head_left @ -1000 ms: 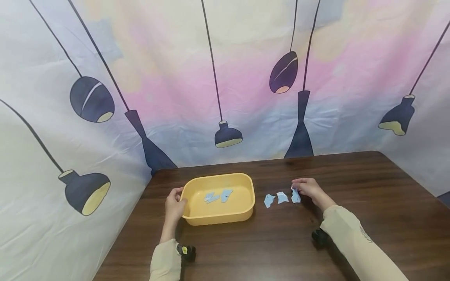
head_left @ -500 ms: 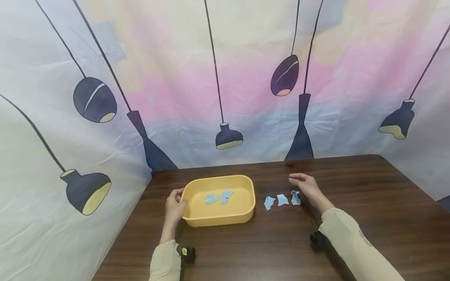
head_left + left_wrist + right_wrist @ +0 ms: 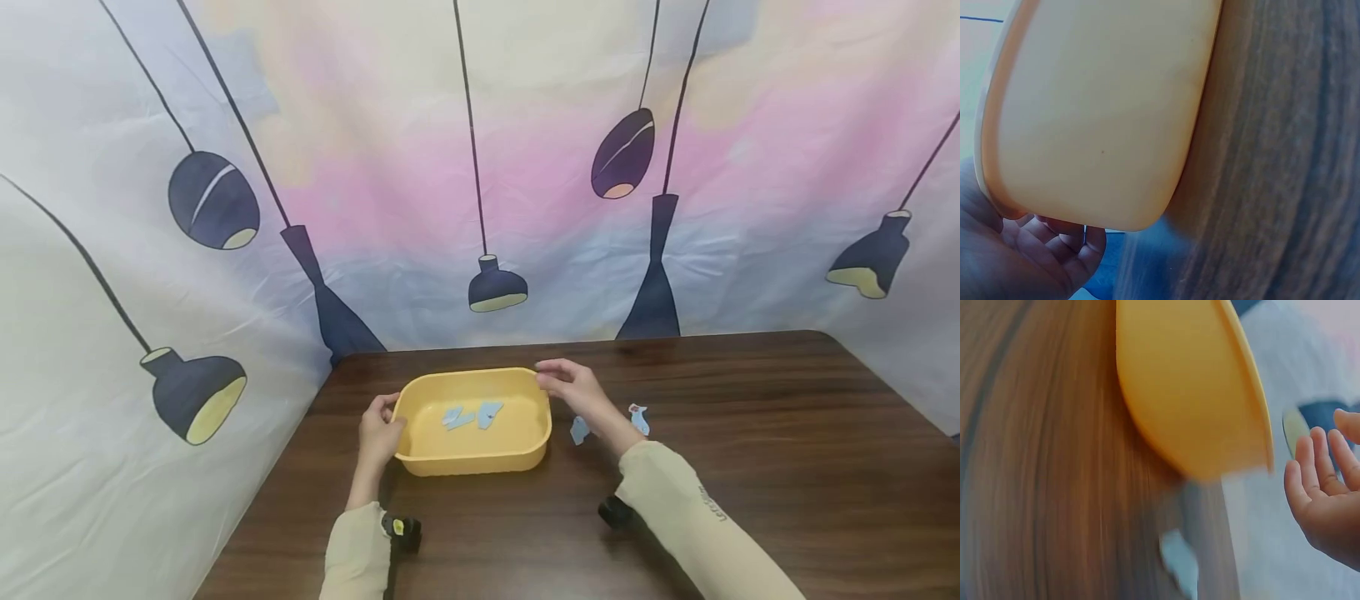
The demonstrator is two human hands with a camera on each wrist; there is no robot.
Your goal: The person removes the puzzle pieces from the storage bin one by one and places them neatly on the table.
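Note:
A shallow yellow plastic basin (image 3: 471,463) stands on the table, several torn light-blue paper scraps (image 3: 490,414) lying inside it. My left hand (image 3: 378,437) grips its left end, thumb at the rim and fingers curled against the outer wall, as the left wrist view shows of the basin (image 3: 1104,112). At the basin's right end is my right hand (image 3: 581,396), holding nothing; the right wrist view has its fingers (image 3: 1322,459) loosely extended beside the rim. To the right on the table lie a paper scrap (image 3: 580,430) and a scrap with a reddish mark (image 3: 639,419); another is hidden behind my right hand.
The dark brown wooden table (image 3: 765,467) has its far edge just behind the basin. A cloth backdrop (image 3: 405,167) printed with hanging lamps rises behind it. Both forearms wear pale sleeves (image 3: 697,517), with black wrist cameras (image 3: 617,512).
My right hand lets go of the rightmost scrap, leaving it on the table, then moves left over the scraps to the basin's right rim. The left hand keeps its grip.

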